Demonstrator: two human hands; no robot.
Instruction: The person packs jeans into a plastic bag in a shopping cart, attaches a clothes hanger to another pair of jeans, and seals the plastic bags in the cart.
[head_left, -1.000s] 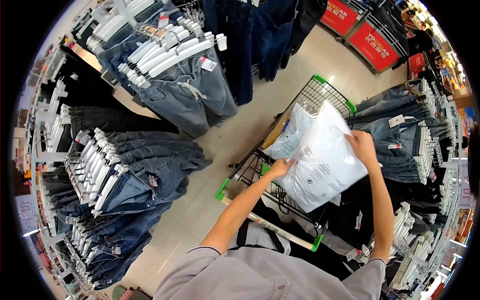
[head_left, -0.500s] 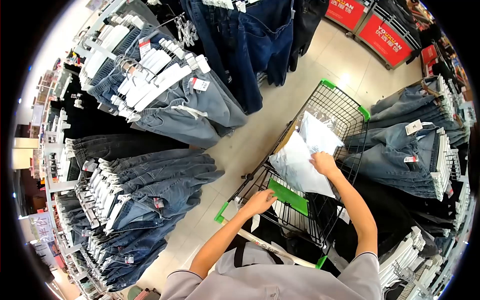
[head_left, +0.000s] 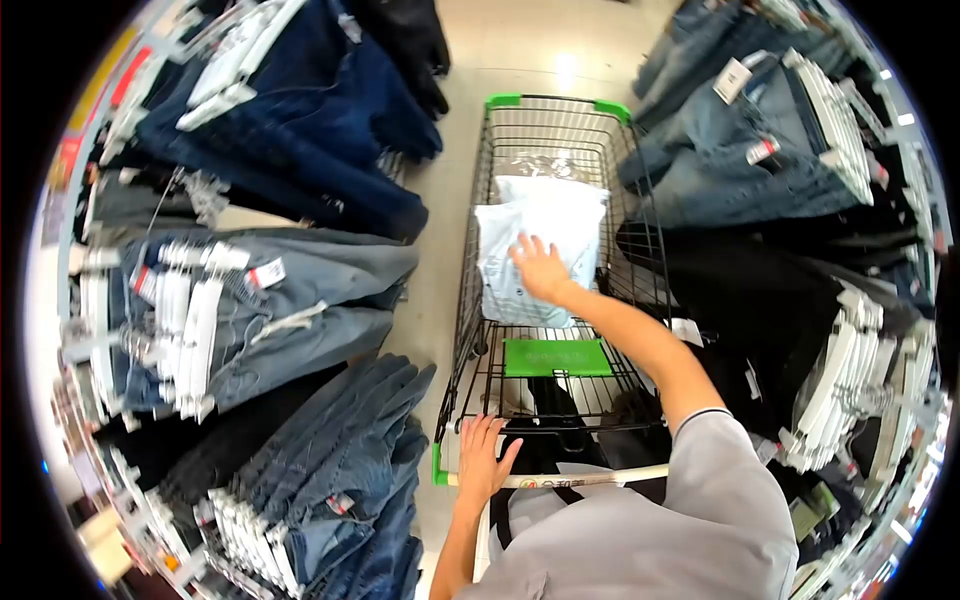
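White plastic packages [head_left: 572, 222] sit inside the shopping cart [head_left: 553, 110], toward the far half of the basket, overlapping; exact count can't be told. Right hand [head_left: 545, 275] is on top of them, palm down, fingers spread and released, not closed around anything; how hard it presses, can't tell. Left hand [head_left: 482, 460] is at the left end of the cart handle [head_left: 610, 475], fingers extended forward past the bar, thumb out to the side, no grip on it; palm contact hidden. Clear film [head_left: 545, 166] shows just beyond the packages' far edge. Green panel [head_left: 557, 357] is on the near side of the packages, between them and the handle. Cart stands lengthwise in an aisle, pale tiled floor [head_left: 428, 300] beside it. Left rack, far to near: dark blue jeans [head_left: 290, 120], grey-blue pants [head_left: 340, 260] with a white drawstring, then more dark jeans [head_left: 350, 440]. Right rack: faded jeans [head_left: 700, 150] with a white tag [head_left: 733, 80], black clothes [head_left: 740, 290] nearer, beside white hangers [head_left: 838, 380]. Right arm comes out of a grey short sleeve [head_left: 722, 450].
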